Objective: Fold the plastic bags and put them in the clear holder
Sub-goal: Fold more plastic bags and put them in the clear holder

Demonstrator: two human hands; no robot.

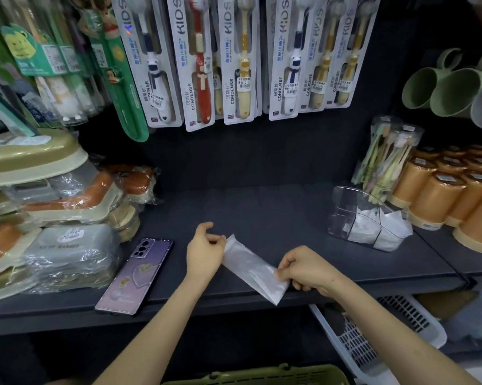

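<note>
**Pinching a folded bag at both ends on the dark shelf**

A purple phone (135, 276) lies on the near left of the shelf (262, 212), just beside my left forearm. Beyond it, wrapped plastic dishes (54, 190) are stacked along the left side. Orange cups (434, 195) crowd the right end, with a clear tub of toothbrushes (387, 157) behind them. Kids' toothbrush packs (234, 59) hang on the far wall, and green mugs (442, 90) hang at the upper right.

The plastic bag (252, 269) is folded into a long narrow strip, lying slantwise across the near edge of the shelf. My left hand (205, 254) pinches its far-left end between curled fingers and thumb. My right hand (303, 269) pinches the near-right end the same way.

The clear holder (342, 218) stands to the right, well apart from my hands and just beside the cups, with dark shelf surface between it and the bag. White folded bags (384, 226) sit in it, mostly toward its right side. Below the shelf a white slotted basket (373, 337) shows at the right and a green basket (262, 375) at the nearest edge; I cannot tell what they hold.
</note>
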